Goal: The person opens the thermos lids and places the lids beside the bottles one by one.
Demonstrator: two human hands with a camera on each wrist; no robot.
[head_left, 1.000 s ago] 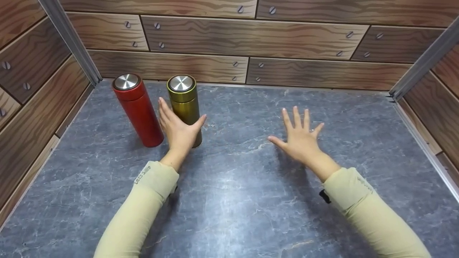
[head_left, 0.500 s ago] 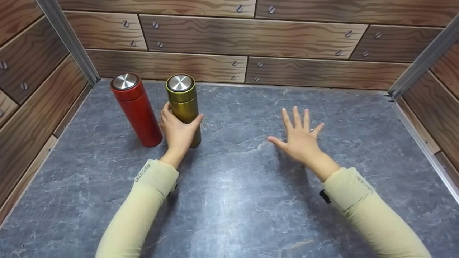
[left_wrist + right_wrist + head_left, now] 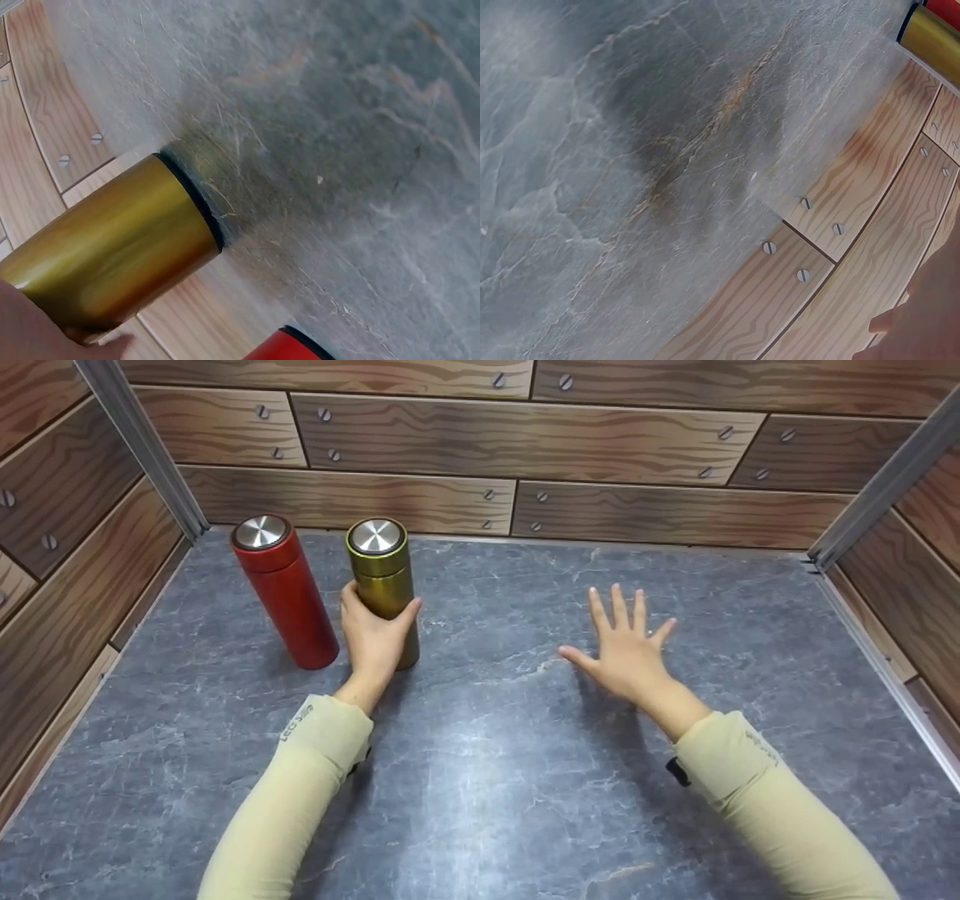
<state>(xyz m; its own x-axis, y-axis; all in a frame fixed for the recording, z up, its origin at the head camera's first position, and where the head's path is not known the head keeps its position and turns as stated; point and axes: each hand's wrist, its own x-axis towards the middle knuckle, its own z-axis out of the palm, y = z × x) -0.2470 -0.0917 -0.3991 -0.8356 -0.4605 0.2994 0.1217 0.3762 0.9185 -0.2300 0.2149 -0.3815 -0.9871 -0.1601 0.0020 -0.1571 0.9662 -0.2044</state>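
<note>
A gold-green thermos flask (image 3: 384,589) with a shiny steel lid top stands upright on the grey marbled table. My left hand (image 3: 369,637) grips its middle from the near side, thumb on the right and fingers curled round the left; part of the fingers is hidden behind it. The left wrist view shows the lower body of this flask (image 3: 127,240) above the hand. A red thermos flask (image 3: 289,596) stands just left of the hand, apart from the gold one. Off to the right, my right hand (image 3: 630,652) is spread flat with its fingers straight, holding nothing.
The marbled table (image 3: 480,780) is bounded by a back wall (image 3: 450,442) printed with wooden planks. Similar side walls rise left (image 3: 67,532) and right, joined by grey metal corner posts (image 3: 150,450). Both forearms reach in from the near edge.
The left hand's fingers have gone from straight beside the gold thermos flask to curled round it. Both flasks stay standing in place, and the right hand keeps its spread pose.
</note>
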